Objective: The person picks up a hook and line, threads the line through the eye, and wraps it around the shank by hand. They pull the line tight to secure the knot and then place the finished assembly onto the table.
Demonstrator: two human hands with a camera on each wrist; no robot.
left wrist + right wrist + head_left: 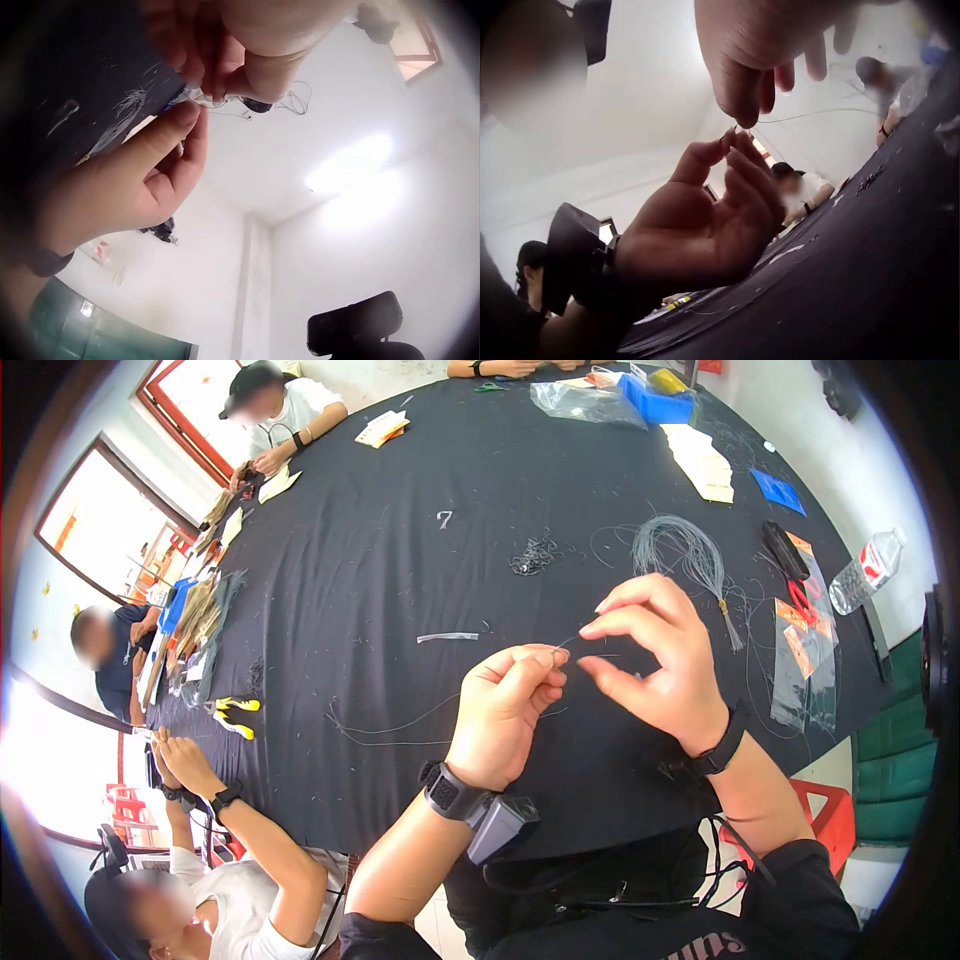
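Note:
Near the table's front, my left hand [505, 715] pinches a thin fishing line [395, 743] between thumb and forefinger. The line trails left from this hand in a long loop over the cloth. A short end sticks up from the pinch toward my right hand [660, 660]. In the head view the right thumb and forefinger are apart, the forefinger tip right at that short end. The right wrist view has both hands' fingertips close together, with a strand [817, 115] running off to the right. The pinched spot is mostly hidden by the fingers.
Small dark hooks [537, 552] lie in a pile beyond my hands, beside a tied bundle of line [690, 550]. A clear strip [447, 637] lies ahead. Yellow-handled pliers [235, 715] are at left; red scissors [802, 603] and a bottle [868, 570] at right. Other people sit around the table.

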